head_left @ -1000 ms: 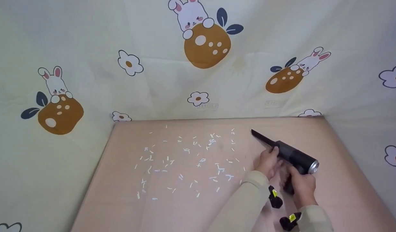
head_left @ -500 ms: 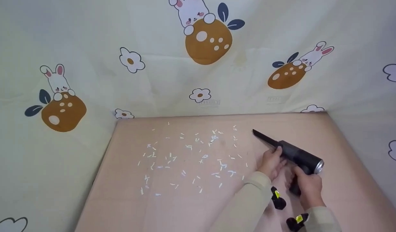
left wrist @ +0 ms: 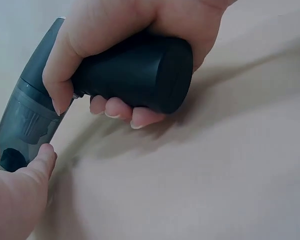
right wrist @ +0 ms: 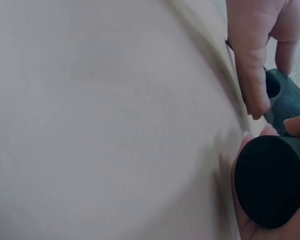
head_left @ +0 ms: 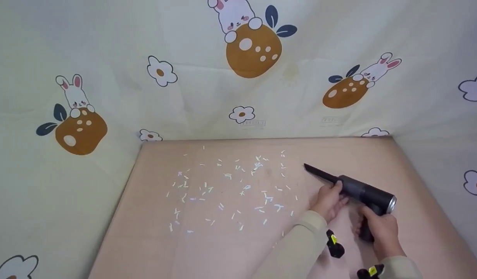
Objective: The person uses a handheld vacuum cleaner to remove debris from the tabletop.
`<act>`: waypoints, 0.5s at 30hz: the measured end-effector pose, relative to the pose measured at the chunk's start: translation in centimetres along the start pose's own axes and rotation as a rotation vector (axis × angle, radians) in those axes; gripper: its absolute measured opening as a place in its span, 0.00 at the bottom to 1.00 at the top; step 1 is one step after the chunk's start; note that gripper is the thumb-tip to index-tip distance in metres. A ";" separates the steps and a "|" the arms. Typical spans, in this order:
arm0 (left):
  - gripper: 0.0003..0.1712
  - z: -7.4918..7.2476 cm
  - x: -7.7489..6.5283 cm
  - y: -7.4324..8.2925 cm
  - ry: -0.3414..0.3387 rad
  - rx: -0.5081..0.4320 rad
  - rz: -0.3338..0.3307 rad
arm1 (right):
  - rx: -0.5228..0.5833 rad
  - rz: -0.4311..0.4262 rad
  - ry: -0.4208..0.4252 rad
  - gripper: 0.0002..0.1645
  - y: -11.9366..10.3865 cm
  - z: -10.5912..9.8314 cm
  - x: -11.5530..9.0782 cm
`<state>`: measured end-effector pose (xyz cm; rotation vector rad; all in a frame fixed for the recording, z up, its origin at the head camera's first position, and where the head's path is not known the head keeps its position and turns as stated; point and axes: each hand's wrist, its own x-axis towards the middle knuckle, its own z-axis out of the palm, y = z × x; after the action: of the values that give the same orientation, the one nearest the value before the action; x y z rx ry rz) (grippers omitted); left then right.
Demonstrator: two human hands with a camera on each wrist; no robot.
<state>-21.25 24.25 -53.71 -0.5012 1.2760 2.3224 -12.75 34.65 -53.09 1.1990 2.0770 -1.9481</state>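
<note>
A black handheld vacuum cleaner (head_left: 372, 193) with a thin crevice nozzle (head_left: 320, 172) is held above the right part of the table, nozzle to the upper left. My right hand (head_left: 384, 232) wraps its fingers round the handle (left wrist: 125, 75), the thumb up by the body. My left hand (head_left: 328, 201) holds the front end by the nozzle, thumb on top and fingers below. The left wrist view shows the see-through dust cup (left wrist: 32, 117) between the two hands. Small pale paper scraps (head_left: 258, 166) lie scattered to the left of the nozzle.
The pinkish-brown tabletop (head_left: 207, 255) meets a cream cloth (head_left: 199, 97) with rabbit and flower prints at its back and sides. Black wrist devices (head_left: 335, 244) with yellow marks sit below my hands.
Both hands and the vacuum cleaner have shifted a little right and down across the head view. The grip looks the same, and the scraps keep their layout.
</note>
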 end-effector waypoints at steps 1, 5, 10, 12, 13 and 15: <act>0.23 0.0 -0.1 -0.1 0.001 -0.003 -0.004 | -0.011 0.003 -0.002 0.22 0.0 -0.2 0.0; 0.22 0.1 -0.6 -0.6 -0.004 -0.019 -0.013 | -0.048 0.010 -0.007 0.26 0.3 -1.2 -0.1; 0.22 0.2 -1.3 -1.2 -0.008 -0.039 -0.027 | -0.091 0.018 -0.023 0.30 0.5 -2.4 0.0; 0.23 0.2 -1.6 -1.3 -0.011 -0.053 -0.028 | -0.115 0.010 -0.037 0.31 0.5 -2.8 0.0; 0.23 0.3 -1.7 -1.3 -0.011 -0.058 -0.028 | -0.127 0.007 -0.045 0.32 0.5 -3.0 0.1; 0.23 0.3 -2.0 -1.4 -0.015 -0.067 -0.027 | -0.150 -0.001 -0.062 0.34 0.4 -3.4 0.1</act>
<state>-18.89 24.78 -53.50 -0.5184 1.1812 2.3483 -11.06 37.67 -52.81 1.0944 2.1483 -1.7692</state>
